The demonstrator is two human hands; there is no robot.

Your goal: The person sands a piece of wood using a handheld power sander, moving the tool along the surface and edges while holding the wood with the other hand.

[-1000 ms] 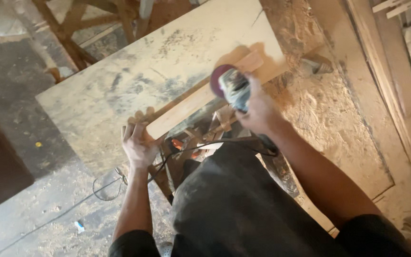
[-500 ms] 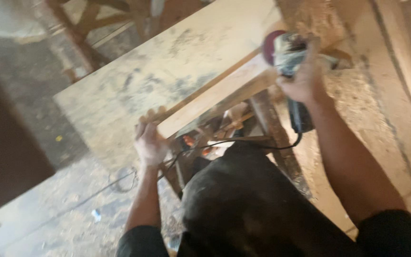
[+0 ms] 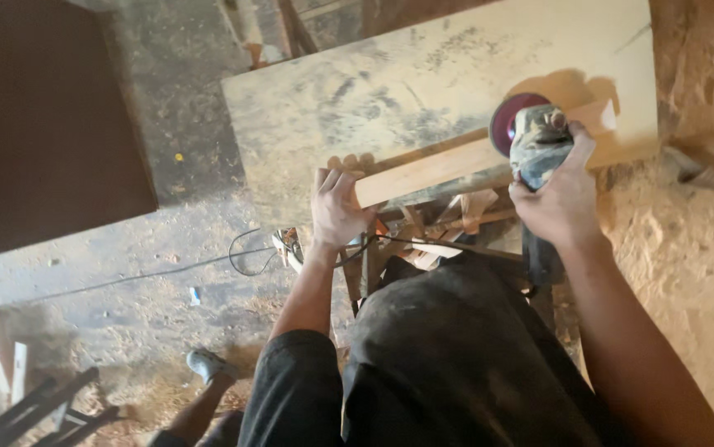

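Left hand (image 3: 336, 211) clamped on end of pale, smooth wooden strip (image 3: 456, 163). Right hand (image 3: 560, 199) wrapped around dusty sander (image 3: 539, 141) (round maroon disc), over scuffed board (image 3: 423, 91).

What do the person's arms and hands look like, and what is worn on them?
Both hands, left hand and right hand, are bare, without gloves or rings. The forearms are bare too; dark short sleeves end near the elbows.
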